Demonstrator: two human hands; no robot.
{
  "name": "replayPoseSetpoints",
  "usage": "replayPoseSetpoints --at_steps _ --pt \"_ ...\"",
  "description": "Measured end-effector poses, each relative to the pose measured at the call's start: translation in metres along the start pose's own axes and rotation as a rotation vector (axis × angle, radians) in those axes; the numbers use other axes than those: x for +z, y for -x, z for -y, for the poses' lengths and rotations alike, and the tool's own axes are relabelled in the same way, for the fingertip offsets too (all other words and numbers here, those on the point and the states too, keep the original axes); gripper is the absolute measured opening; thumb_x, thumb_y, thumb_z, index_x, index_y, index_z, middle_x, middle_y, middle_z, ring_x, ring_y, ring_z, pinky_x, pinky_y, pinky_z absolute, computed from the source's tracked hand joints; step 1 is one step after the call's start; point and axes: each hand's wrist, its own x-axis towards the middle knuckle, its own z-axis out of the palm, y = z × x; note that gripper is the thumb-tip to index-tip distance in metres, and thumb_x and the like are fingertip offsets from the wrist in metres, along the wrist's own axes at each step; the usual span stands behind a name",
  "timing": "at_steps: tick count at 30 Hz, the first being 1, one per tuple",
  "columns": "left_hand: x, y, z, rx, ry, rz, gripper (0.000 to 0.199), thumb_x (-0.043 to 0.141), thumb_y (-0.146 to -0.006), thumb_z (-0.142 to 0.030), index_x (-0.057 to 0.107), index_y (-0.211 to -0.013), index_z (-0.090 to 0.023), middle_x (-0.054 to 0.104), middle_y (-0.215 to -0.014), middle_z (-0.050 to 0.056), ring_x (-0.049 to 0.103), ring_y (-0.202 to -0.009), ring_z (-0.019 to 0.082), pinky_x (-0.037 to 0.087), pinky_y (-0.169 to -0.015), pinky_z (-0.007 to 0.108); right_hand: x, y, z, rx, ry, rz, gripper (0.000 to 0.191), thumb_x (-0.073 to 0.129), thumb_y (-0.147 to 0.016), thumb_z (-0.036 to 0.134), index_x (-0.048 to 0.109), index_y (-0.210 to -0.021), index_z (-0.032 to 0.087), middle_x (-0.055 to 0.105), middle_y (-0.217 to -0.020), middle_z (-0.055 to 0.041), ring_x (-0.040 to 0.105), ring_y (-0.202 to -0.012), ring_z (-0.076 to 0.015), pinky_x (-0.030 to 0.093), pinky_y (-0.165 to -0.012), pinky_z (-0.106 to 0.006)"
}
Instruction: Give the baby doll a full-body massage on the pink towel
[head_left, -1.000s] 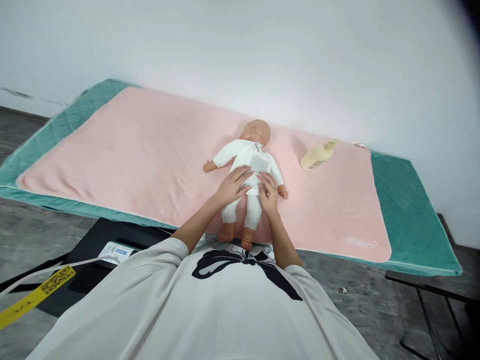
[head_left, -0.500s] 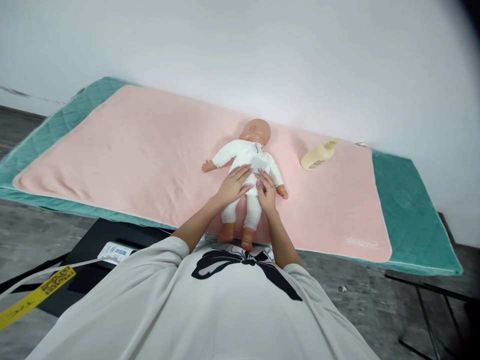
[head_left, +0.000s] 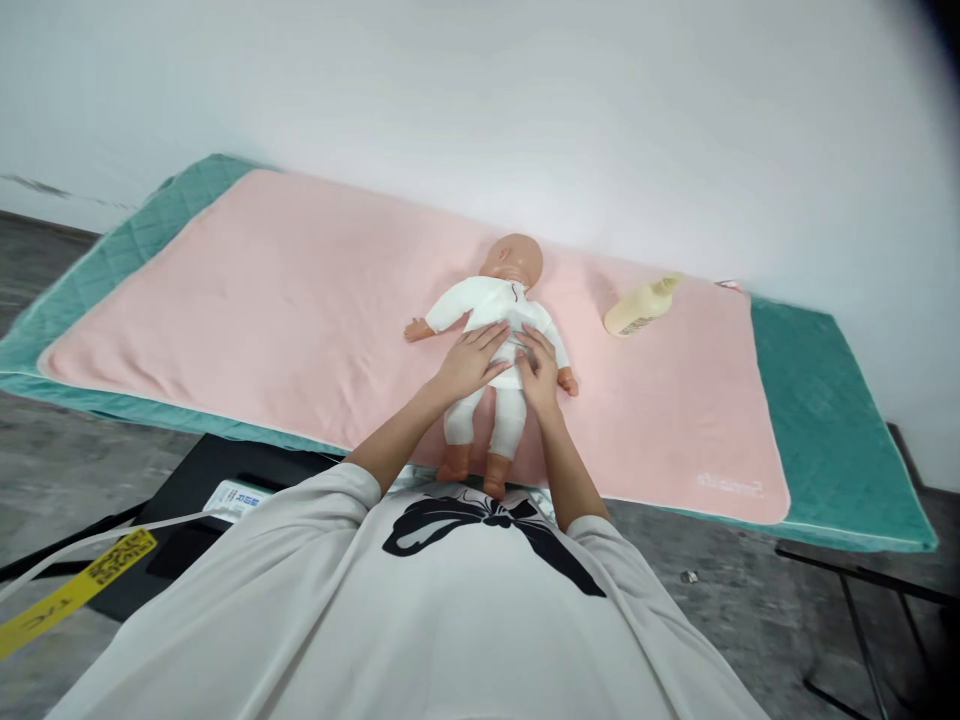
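A: State the position of the doll [head_left: 491, 298].
B: The doll lies on the pink blanket [head_left: 262, 290], head toward the wall [head_left: 450, 90], feet at the blanket's near edge, beside the wearer's white shirt [head_left: 465, 640]. Both of its arms are out to the sides. It is dressed in white, and its face is not visible.

A: Left hand?
B: The left hand [head_left: 469, 362] rests on the doll's lower torso, on the left side as viewed. Its fingers are extended and close together, with the thumb apart. Nothing is pinched.

A: Right hand?
B: The right hand [head_left: 538, 370] is on the opposite side of the same torso. Its fingers are slightly spread and a little bent, the thumb apart and pointing toward the left hand. No grip is observed. How firmly either hand presses, I cannot tell.

A: Items around the doll?
B: To its right, well apart, a pale yellow bottle [head_left: 641, 307] with dark print is on the blanket. Under the blanket, a teal quilted cover [head_left: 825, 410] shows past both ends, to the left and right of the doll.

A: And beyond the cover?
B: Nearer the wearer and left of the doll, a white-and-blue package [head_left: 234, 499] sits on a black surface [head_left: 217, 460], near a yellow tag [head_left: 75, 595]. Far to the doll's right, a black metal frame [head_left: 859, 610] stands low, partly in view.
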Motion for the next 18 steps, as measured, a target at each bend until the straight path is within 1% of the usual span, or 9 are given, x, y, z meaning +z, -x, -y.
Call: replayPoseSetpoints --at_steps 4,11,16,18 --pt "0.0012 -0.0045 -0.0002 -0.025 -0.037 0.028 0.06 0.045 -0.096 -0.047 0.045 -0.145 -0.012 0.044 -0.152 0.015 0.043 -0.138 0.03 0.035 -0.113 0.049 0.0039 -0.004 -0.0044 0.006 0.019 -0.003 0.031 0.05 -0.092 0.024 0.067 -0.118 0.024 0.062 -0.134 -0.0067 0.05 -0.131 -0.0227 0.037 -0.115 -0.049" --pt "0.0054 -0.002 0.0003 -0.066 -0.047 0.048 0.056 0.048 -0.096 -0.044 0.049 -0.142 -0.013 0.046 -0.15 0.015 0.046 -0.136 0.031 0.036 -0.111 0.048 0.0059 -0.0033 -0.0047 0.013 -0.007 0.011 0.029 0.049 -0.091 0.023 0.068 -0.114 0.024 0.065 -0.13 -0.0068 0.054 -0.128 -0.0219 0.039 -0.114 -0.048" --pt "0.0021 -0.0005 -0.0005 -0.05 -0.058 0.062 0.058 0.044 -0.097 -0.046 0.045 -0.145 -0.012 0.042 -0.153 0.015 0.044 -0.137 0.031 0.036 -0.111 0.047 0.0038 -0.0052 -0.0036 0.02 0.001 0.03 0.029 0.05 -0.09 0.022 0.068 -0.113 0.023 0.064 -0.131 -0.0071 0.053 -0.128 -0.0223 0.038 -0.114 -0.047" --pt "-0.0002 -0.0024 -0.0007 -0.043 -0.066 0.062 0.061 0.045 -0.097 -0.048 0.043 -0.147 -0.013 0.041 -0.154 0.015 0.042 -0.138 0.031 0.035 -0.112 0.048 0.0024 -0.0083 -0.004 0.015 0.0 0.018 0.029 0.051 -0.09 0.022 0.068 -0.113 0.023 0.064 -0.129 -0.0071 0.053 -0.127 -0.0222 0.038 -0.114 -0.046"
